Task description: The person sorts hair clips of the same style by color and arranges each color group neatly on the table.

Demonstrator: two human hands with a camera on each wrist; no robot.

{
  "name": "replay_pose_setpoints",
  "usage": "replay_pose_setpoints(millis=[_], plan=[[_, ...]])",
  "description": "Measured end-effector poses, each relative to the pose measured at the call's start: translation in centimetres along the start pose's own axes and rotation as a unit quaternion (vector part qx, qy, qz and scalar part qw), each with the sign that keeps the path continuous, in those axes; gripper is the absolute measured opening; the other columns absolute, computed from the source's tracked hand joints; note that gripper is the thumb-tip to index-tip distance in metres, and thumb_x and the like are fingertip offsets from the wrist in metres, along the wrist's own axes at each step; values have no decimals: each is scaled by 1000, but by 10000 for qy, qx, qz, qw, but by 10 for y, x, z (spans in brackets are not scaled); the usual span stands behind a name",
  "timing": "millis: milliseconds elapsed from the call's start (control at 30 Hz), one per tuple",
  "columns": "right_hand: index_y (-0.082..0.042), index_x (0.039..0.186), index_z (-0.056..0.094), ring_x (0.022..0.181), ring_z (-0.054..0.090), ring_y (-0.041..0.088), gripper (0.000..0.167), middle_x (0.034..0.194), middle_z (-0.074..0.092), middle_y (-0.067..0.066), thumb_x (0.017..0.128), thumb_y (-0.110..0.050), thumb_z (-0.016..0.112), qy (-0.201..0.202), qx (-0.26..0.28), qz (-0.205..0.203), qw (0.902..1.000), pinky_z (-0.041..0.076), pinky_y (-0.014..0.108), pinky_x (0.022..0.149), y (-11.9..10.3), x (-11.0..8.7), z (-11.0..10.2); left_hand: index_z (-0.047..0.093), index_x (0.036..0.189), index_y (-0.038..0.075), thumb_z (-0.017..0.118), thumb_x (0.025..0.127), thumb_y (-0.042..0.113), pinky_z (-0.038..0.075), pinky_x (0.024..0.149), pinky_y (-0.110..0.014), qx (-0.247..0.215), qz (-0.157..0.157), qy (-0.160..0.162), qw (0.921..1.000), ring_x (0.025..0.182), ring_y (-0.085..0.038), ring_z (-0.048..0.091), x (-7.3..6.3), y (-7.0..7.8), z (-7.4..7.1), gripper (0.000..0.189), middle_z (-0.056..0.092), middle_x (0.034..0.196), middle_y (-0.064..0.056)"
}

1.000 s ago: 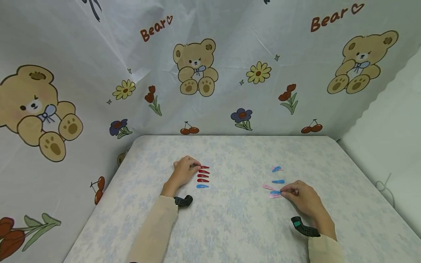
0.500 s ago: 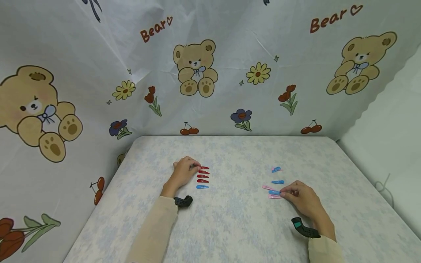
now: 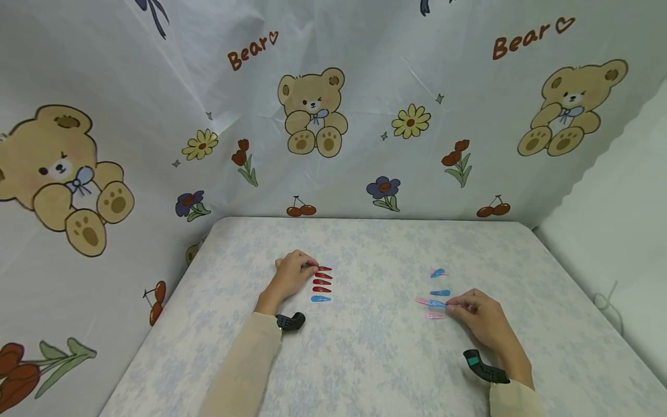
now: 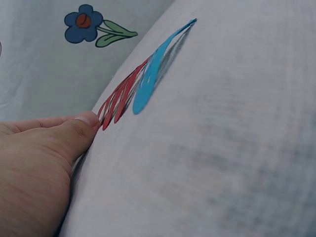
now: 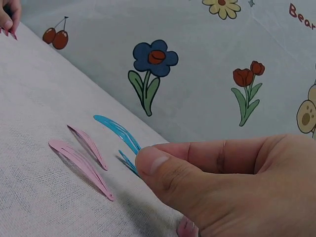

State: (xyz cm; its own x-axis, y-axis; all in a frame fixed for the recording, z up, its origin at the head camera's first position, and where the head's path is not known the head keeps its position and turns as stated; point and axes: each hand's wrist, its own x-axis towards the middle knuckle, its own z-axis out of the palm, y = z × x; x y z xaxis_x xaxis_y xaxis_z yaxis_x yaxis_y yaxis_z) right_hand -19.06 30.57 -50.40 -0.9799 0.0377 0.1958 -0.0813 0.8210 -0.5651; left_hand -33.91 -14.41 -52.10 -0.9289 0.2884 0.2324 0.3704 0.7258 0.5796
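Between the last earlier head view and now, the held blue clip (image 3: 438, 303) has risen slightly away from the lower pink clip (image 3: 435, 316). Right of centre in the head view, the right hand (image 3: 482, 318) pinches its end between thumb and fingertip, above the worktop (image 3: 365, 353). Just left of that clip lies the upper pink clip (image 3: 422, 300); just above it lies a loose blue clip (image 3: 440, 293). Higher still, a small blue clip (image 3: 438, 273) seems to overlap something pink, though it is too small to be sure. Left of centre, the left hand (image 3: 293, 272) pinches the end of the topmost red clip (image 3: 325, 269); below come three more red clips (image 3: 322, 282), then a lone blue clip (image 3: 320, 299).
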Motion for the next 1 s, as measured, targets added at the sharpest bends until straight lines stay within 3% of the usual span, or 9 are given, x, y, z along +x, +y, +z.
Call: replay_pose_setpoints(millis=[300,533,733,1000], plan=[[-18,97,79,73,43,9,10,88,57,-3,91,-25,76,390,65,-360,9986,37,23,61,-18,9,-1,75,101,34,67,97,38,26,92,-46,22,17,-41,10000,102,-14,58,2,0,0,10,63,107,9],[-17,94,80,64,39,6,7,87,57,-4,87,-17,79,798,465,-895,9917,34,23,56,-35,19,6,75,102,32,67,97,37,25,94,-46,5,-9,-81,10000,103,-14,58,2,1,-2,11,63,108,9],[-14,95,80,60,35,8,7,87,55,-1,88,-13,78,1114,819,-914,9862,32,24,51,-55,26,15,75,102,32,67,97,36,26,94,-47,-24,-4,-65,10000,104,-16,58,0,2,-1,10,63,108,8],[-17,94,80,58,38,10,7,88,56,0,87,-17,79,816,1139,-809,9868,35,23,50,-82,34,32,75,101,32,68,96,36,26,92,-47,38,-4,-20,10000,103,-16,59,0,-1,1,9,64,107,7]])
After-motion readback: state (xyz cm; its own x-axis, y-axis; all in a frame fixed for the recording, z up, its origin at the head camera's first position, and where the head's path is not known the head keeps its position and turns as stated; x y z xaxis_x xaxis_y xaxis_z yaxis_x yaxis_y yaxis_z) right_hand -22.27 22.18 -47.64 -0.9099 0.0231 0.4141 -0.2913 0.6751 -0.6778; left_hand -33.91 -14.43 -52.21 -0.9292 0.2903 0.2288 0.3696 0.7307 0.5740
